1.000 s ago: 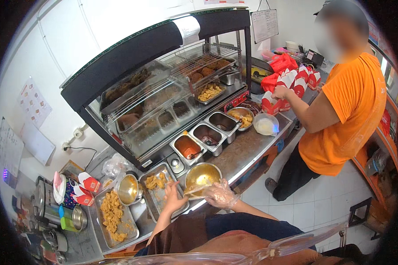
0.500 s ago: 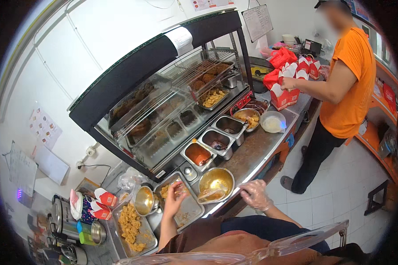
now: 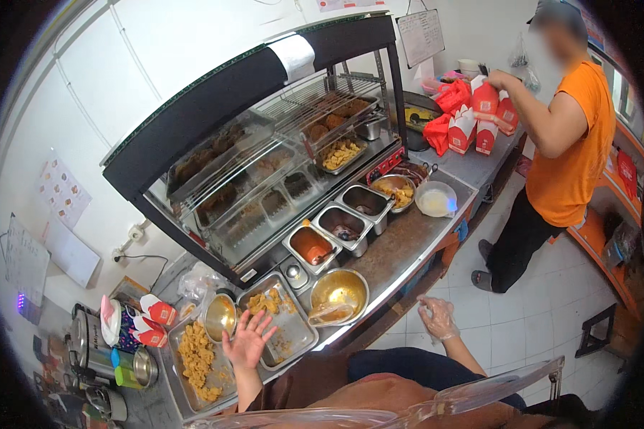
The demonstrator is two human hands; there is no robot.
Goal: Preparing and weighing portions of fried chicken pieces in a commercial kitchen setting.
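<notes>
My left hand [image 3: 247,342] is bare and open, palm up with the fingers spread. It hangs over the gap between the tray of fried chicken pieces [image 3: 200,365] and a shallow steel tray [image 3: 293,336] with a few pieces at its far end. A small steel bowl [image 3: 220,317] sits just beyond its fingertips. My right hand [image 3: 438,319] wears a clear plastic glove. Its fingers are loosely bent and apart, with nothing visible in them, and it hangs past the counter's front edge. Between the hands stands a sauce-smeared steel mixing bowl [image 3: 341,289] with a clear plastic piece inside.
Three steel sauce containers [image 3: 343,230] line the glass warming cabinet [image 3: 265,164]. A bowl of chicken [image 3: 393,191] and a pale plastic bowl [image 3: 436,199] stand farther right. A person in an orange shirt [image 3: 576,136] handles red-and-white boxes [image 3: 485,100]. Pots and cups crowd the left.
My left hand has moved left and toward me, turning its palm up and spreading its fingers. My right hand has shifted away from the counter edge. The other person has lifted a box.
</notes>
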